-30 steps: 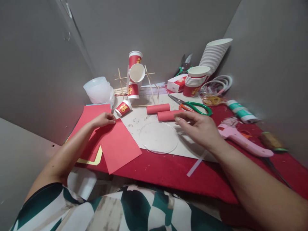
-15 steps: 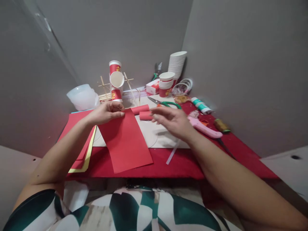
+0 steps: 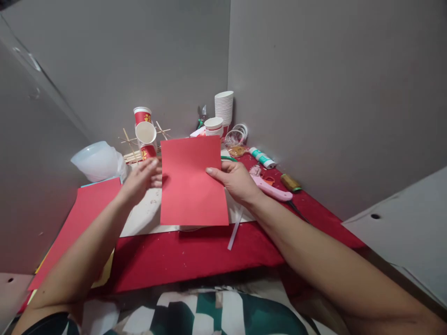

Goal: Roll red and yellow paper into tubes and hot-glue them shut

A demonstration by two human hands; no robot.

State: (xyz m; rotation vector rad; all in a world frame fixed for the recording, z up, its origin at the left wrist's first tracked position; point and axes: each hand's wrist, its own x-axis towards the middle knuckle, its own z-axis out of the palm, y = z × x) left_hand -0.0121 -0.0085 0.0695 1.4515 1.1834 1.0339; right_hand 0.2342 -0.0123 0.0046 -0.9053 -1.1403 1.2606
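A red sheet of paper (image 3: 192,197) stands raised above the board, its face toward me. My right hand (image 3: 239,181) pinches its right edge, thumb on the front and the other fingers behind. At the left edge is my left hand (image 3: 141,181), fingers stretched out beside the paper and not closed on it. The sheet hides the middle of the pale board (image 3: 139,218); only the green handle (image 3: 228,158) of the scissors shows past its right side. More red sheets (image 3: 94,200) lie under and beside my left forearm.
At the back left, printed paper cups (image 3: 145,133) are stacked among crossed wooden sticks (image 3: 127,137), beside a translucent bowl (image 3: 92,160). White cup stacks (image 3: 223,106) stand at the back. On the right lie a pink glue gun (image 3: 274,190), a thread spool (image 3: 290,183) and a glue stick (image 3: 235,230).
The red sheet has passed from my left hand to my right and is lifted more upright. My left hand has let go of it. The view has turned to the right.
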